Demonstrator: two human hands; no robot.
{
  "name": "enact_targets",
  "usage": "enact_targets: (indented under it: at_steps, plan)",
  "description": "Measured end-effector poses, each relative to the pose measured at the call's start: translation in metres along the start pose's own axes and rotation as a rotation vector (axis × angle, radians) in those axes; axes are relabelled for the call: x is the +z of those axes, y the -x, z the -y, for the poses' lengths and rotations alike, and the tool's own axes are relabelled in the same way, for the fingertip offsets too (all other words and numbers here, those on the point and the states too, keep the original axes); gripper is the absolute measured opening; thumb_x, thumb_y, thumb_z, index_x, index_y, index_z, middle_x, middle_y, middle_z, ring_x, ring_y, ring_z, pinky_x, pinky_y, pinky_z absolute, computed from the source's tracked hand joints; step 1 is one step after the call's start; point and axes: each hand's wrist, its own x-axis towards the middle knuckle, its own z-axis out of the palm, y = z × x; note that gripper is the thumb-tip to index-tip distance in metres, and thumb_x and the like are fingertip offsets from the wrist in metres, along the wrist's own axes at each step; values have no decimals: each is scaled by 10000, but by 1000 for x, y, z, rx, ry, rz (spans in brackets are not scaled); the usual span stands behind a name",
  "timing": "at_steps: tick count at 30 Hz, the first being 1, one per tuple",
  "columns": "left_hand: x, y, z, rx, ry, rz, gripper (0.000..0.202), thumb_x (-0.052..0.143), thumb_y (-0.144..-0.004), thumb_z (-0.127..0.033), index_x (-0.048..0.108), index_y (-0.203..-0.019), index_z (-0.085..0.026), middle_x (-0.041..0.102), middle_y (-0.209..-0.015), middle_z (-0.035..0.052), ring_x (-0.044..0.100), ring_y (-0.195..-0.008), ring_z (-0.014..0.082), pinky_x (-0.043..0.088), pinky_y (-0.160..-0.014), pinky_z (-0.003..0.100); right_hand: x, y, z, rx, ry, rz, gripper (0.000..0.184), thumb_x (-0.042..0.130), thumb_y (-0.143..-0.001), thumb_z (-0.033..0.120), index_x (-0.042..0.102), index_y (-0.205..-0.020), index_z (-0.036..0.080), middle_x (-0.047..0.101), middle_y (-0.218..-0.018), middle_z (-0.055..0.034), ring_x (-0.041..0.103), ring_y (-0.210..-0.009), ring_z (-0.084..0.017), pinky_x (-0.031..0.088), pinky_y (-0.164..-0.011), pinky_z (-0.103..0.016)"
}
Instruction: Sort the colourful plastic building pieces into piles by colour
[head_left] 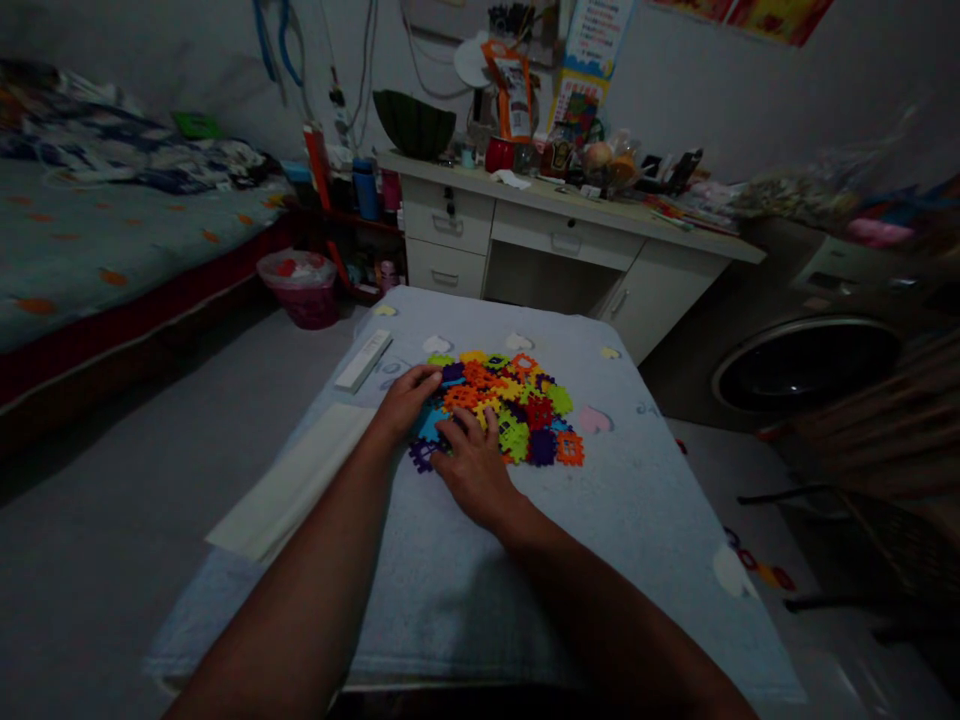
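A heap of colourful toothed plastic building tiles point(480, 395) lies in the middle of the cloth-covered table point(600, 560). My left hand point(407, 402) rests against the heap's left edge, fingers stretched out beside a dark purple tile point(452, 374). Over the near left part of the heap, my right hand point(474, 462) is spread with its fingertips on the tiles. A blue tile point(430, 424) shows between the two hands, and another purple tile point(423, 455) sits just left of my right thumb. On the near right side are an orange window-like tile point(570, 448) and a purple square tile point(542, 447).
Left on the table are a long white box point(364, 361) and a folded pale cloth or paper point(300, 480), partly under my left forearm. Beyond stand a cluttered desk point(562, 240), a pink bin point(304, 290) and a washing machine point(810, 330). A bed point(135, 230) is at left.
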Motion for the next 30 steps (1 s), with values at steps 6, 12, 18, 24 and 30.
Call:
enact_targets:
  at_steps: [6,12,18,24,30]
  plan:
    - [3,0,9,85,-129,-27,434,617,-767,-512,664,-1053,-189,700,-1026,61,636,-955,240,497,-912,388,-16,4,-5,10,-82,-33,195,639,-892,401,705,-1023,272,463,-1454,-59,263,-1404,-313,94,-1163,-625]
    - [5,-1,17,198,-375,-57,423,565,-803,-509,657,-1079,-201,656,-1121,78,597,-1076,258,444,-1010,410,-41,22,-65,457,-143,-379,280,500,-940,347,666,-1138,237,497,-1382,-104,369,-1327,-278,224,-1141,-533]
    - [7,-1,17,201,-457,-54,433,554,-810,-494,640,-1117,-201,639,-1167,90,585,-1110,270,432,-1030,425,-22,52,-143,950,-131,-406,437,377,-927,336,580,-1278,174,477,-1401,-181,379,-1337,-315,214,-1124,-571]
    - [10,-1,16,232,-483,-57,429,578,-789,-466,637,-1127,-208,631,-1210,97,577,-1146,282,428,-1046,435,-4,50,-140,893,-334,-221,531,311,-963,450,478,-1383,172,489,-1455,-158,399,-1373,-270,198,-1153,-556]
    - [10,0,15,194,-493,-17,486,577,-806,-510,629,-1178,-202,636,-1239,114,587,-1160,300,437,-1037,458,2,34,-116,727,-431,-220,550,326,-974,476,465,-1414,175,417,-1527,-141,337,-1436,-242,219,-1179,-494]
